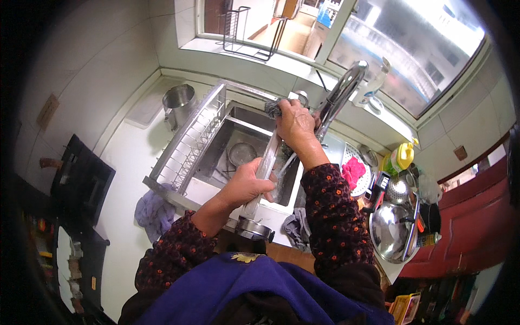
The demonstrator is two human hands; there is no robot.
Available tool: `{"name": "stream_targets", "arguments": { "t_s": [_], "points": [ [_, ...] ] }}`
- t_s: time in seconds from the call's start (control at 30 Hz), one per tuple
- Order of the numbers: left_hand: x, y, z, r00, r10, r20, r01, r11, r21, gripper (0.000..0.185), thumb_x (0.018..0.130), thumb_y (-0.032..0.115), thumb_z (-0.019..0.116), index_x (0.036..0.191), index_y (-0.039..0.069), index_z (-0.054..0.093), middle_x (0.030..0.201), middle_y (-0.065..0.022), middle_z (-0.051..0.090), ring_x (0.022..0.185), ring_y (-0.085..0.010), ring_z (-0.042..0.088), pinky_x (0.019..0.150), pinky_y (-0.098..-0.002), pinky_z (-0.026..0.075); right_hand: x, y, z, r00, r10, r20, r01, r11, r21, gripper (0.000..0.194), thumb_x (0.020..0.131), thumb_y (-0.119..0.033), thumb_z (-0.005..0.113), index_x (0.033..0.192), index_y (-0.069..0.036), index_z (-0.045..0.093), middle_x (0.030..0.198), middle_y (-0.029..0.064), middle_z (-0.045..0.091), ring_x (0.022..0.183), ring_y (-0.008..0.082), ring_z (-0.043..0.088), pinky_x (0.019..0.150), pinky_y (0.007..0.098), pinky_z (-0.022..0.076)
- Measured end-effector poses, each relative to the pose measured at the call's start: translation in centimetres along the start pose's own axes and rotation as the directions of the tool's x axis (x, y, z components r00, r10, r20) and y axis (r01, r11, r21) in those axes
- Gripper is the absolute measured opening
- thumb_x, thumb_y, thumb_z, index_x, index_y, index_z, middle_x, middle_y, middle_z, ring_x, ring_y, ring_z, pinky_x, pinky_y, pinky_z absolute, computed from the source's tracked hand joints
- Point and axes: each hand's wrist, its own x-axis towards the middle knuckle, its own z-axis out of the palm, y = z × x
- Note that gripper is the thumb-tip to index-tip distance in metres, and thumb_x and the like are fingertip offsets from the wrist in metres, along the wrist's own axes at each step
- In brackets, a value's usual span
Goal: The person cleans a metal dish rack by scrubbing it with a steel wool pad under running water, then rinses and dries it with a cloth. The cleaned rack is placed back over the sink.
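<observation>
My left hand (245, 183) grips a long, flat metal bar (266, 160) that slants over the steel sink (211, 152). At the bar's far end, my right hand (295, 122) holds a grey scouring pad (274, 107) between its fingers. A round metal fitting (254, 228) lies at the near end of the bar; whether they are joined I cannot tell. Water (287, 163) runs beneath my right wrist from the chrome faucet (339, 95). A small round metal dish (242, 153) is down in the left basin.
A wire dish rack (191, 142) spans the sink's left side, with a metal pitcher (178, 103) beyond it. Cloths (154, 211) hang at the counter edge. To the right are a pink cloth (353, 172), a yellow bottle (400, 157) and a shiny metal lid (391, 231).
</observation>
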Motion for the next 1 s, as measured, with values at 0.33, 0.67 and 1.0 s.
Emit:
{"name": "stream_targets", "arguments": {
  "t_s": [0.33,0.67,1.0],
  "points": [
    [-2.3,8.5,-18.5,0.668,0.568,-0.481,0.103,0.569,0.816,0.050,0.080,0.021,0.083,0.121,-0.001,0.063,0.095,-0.0143,0.073,0.078,-0.0196,0.072,0.071,-0.0326,0.058,-4.6,-0.3,0.2,0.961,0.274,0.035,-0.253,0.826,0.504,0.072,0.082,-0.044,0.081,0.124,0.007,0.053,0.096,0.0214,0.072,0.091,0.0304,0.072,0.085,0.0404,0.0547],
    [-2.6,9.4,-23.4,0.908,-0.110,-0.404,0.259,0.905,0.336,0.024,0.079,0.010,0.081,0.093,0.011,0.062,0.076,-0.0037,0.067,0.053,-0.0109,0.055,0.050,-0.0265,0.044,-7.0,-0.1,-0.3,0.882,0.367,0.295,-0.324,0.018,0.946,0.066,0.079,-0.006,0.082,0.133,0.008,0.046,0.099,0.0127,0.070,0.080,0.0198,0.071,0.069,0.0305,0.0595],
    [-5.9,24.9,-14.8,0.923,0.259,-0.285,0.098,0.558,0.824,0.028,0.070,0.000,0.081,0.080,0.011,0.058,0.072,0.0047,0.058,0.062,-0.0068,0.053,0.056,-0.0242,0.040,-12.3,-3.9,1.6,0.876,0.218,0.430,-0.317,-0.411,0.855,0.097,0.078,-0.006,0.083,0.152,0.002,0.020,0.112,0.0157,0.066,0.096,0.0240,0.070,0.085,0.0361,0.0590]
  ]
}}
